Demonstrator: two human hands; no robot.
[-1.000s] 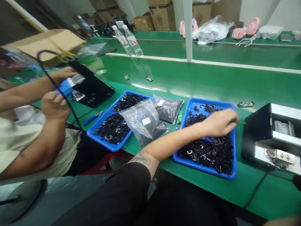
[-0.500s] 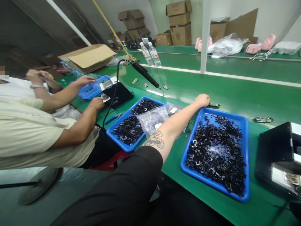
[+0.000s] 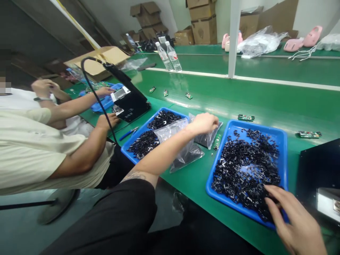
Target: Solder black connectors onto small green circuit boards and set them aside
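One long green workbench spans the view; clock directions are read from the centre of the nearer blue tray, with 12 o'clock towards the top of the picture. A seated co-worker in a pale shirt occupies 9 o'clock, well apart from the tray. The blue tray lies flat on the bench. A black machine, cut off by the picture edge, stands near it at 3 o'clock. A second tray, also blue, lies between 9 and 10 o'clock. Between the trays are two clear plastic bags, the nearer bag overlapping the second tray, the farther bag at 10 o'clock. Two water bottles stand upright between 10 and 11 o'clock. The left hand, at 10 o'clock, is curled above the farther bag; its fingertips are partly hidden, so whether it holds anything cannot be told. The right hand reaches over the tray's 4 o'clock corner, thumb and forefinger narrowly parted; whether something is pinched there cannot be told. Circuit boards lie outside the rim: one board at 12 o'clock, another board at 2 o'clock, and a green strip at 10 o'clock. Smallest are the black parts, spread loosely inside the nearer tray, sparser towards 12 o'clock, with similar pieces in the second tray.
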